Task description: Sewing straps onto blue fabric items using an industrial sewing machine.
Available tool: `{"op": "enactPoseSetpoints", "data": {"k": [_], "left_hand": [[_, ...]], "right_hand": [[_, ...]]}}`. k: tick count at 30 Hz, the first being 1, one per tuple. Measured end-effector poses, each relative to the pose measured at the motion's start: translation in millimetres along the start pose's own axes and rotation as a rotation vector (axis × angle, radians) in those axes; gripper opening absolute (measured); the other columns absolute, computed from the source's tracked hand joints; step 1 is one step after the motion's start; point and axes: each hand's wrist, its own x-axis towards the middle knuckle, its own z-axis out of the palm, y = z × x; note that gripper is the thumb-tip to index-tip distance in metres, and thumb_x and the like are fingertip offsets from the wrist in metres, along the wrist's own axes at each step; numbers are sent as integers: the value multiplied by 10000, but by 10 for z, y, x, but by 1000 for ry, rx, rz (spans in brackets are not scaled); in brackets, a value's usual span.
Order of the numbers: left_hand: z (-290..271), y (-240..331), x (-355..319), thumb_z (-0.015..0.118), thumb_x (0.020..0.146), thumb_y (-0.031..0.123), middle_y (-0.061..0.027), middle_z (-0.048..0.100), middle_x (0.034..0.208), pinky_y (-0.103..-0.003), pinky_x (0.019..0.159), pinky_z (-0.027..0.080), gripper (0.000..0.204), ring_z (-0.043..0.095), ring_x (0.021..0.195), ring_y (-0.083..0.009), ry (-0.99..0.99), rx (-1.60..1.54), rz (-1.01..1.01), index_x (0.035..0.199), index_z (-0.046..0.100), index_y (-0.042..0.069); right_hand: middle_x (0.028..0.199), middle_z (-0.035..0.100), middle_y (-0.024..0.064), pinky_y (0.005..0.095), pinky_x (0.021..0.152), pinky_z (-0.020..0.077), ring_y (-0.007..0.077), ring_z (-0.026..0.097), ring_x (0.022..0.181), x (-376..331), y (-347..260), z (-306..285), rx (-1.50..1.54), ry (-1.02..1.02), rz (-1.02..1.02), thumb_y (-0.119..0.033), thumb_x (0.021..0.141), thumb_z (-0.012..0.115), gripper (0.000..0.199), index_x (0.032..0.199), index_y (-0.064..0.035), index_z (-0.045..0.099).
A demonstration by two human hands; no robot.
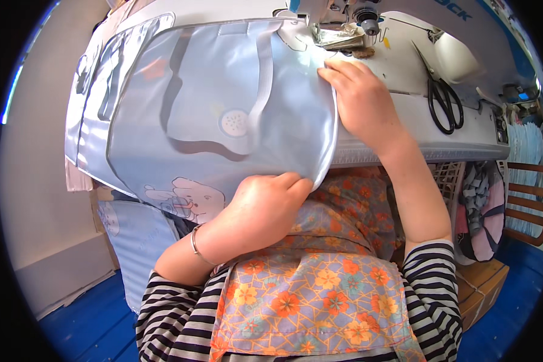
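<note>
Left hand point(268, 208): fingers curled closed, gripping near-right corner of pale-blue cartoon-print fabric panel point(217, 90). Right hand point(365, 105): fingers bent, almost together, holding panel's white right edge farther up; thumb hidden. Grey strap point(265, 72) loops across panel. Panel spread over white table point(398, 117), near side overhanging. Sewing machine point(476, 36) beyond; black-handled scissors point(431, 81) to right, apart from hands.

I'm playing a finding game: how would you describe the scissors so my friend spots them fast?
Find the big white sewing machine at the top right, then the pale table under it. There, right of the person's right hand, lie the scissors, tips pointing up the picture. Unlike anything beside them, they have two black handle loops.
</note>
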Motion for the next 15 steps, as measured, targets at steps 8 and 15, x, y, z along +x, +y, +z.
{"op": "enactPoseSetpoints", "data": {"k": [8,15], "left_hand": [[-29,-91,183,626,838,28,-164,614,832,-448,638,523,139,633,741,-397,84,-85,-134,976,634,22],[-140,-36,98,683,803,62,-161,640,1051,-415,788,543,366,653,897,-371,135,-177,-118,1165,650,18]], "right_hand": [[1228,627,161,469,1016,485,396,565,1201,-488,-584,-314,271,-95,13,57,750,612,391,1127,-38,650],[1101,675,122,438,942,528,350,624,1108,-396,-453,-230,328,-15,-16,46,754,688,229,972,-25,696]]}}
